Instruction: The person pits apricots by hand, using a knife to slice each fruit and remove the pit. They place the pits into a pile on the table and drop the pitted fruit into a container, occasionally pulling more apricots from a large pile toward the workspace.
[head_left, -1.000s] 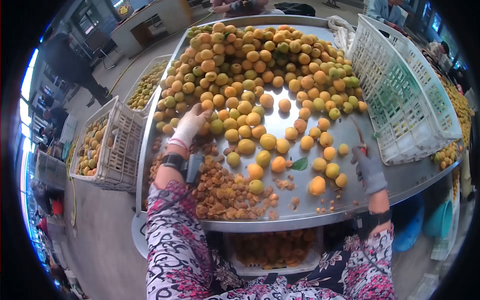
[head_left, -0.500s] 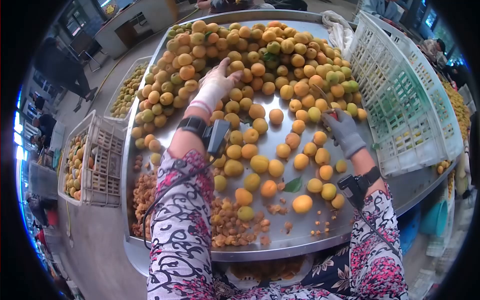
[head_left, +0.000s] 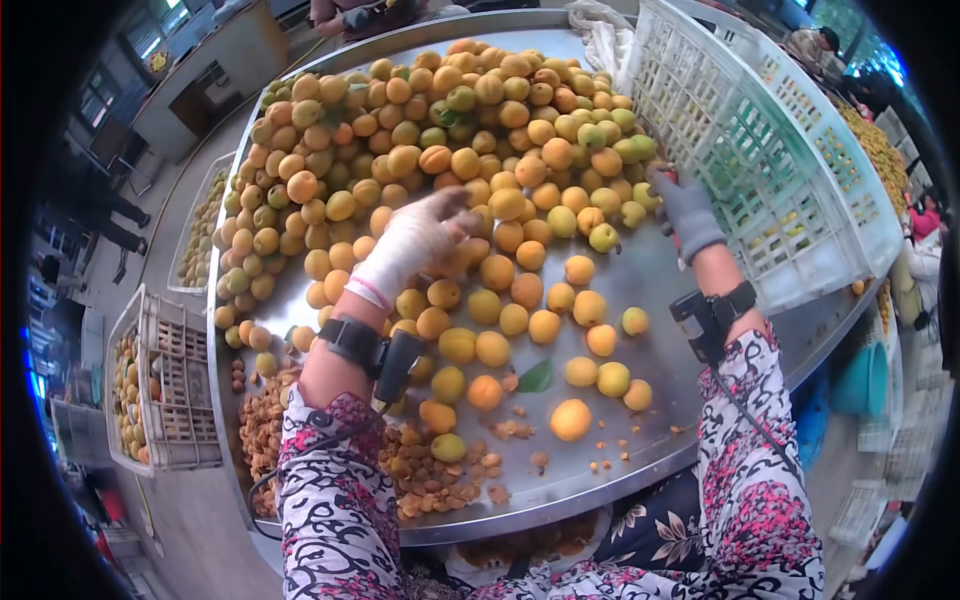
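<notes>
A heap of apricots [head_left: 400,160] covers the far part of the metal table [head_left: 660,330], with loose ones scattered nearer me. My left hand [head_left: 425,230], in a white covering, lies over the near side of the heap. Its fingers are stretched out and somewhat blurred, and apricots lie around and under them. In a grey glove, my right hand [head_left: 690,212] is closed on a red-handled knife [head_left: 669,174] at the heap's right edge; its blade is hard to make out. Apricot pits [head_left: 430,475] lie at the table's near left, close to a green leaf [head_left: 536,377].
A pale plastic crate [head_left: 750,140] leans along the table's right side. Crates of fruit [head_left: 165,390] stand on the floor at left. White cloth [head_left: 603,40] lies at the far edge, where another person's hands [head_left: 365,15] show. A teal bucket [head_left: 862,380] is at right.
My left hand has come back toward me over the apricots. My right hand has moved farther out, closer to the crate, still holding the knife. The view has shifted slightly.
</notes>
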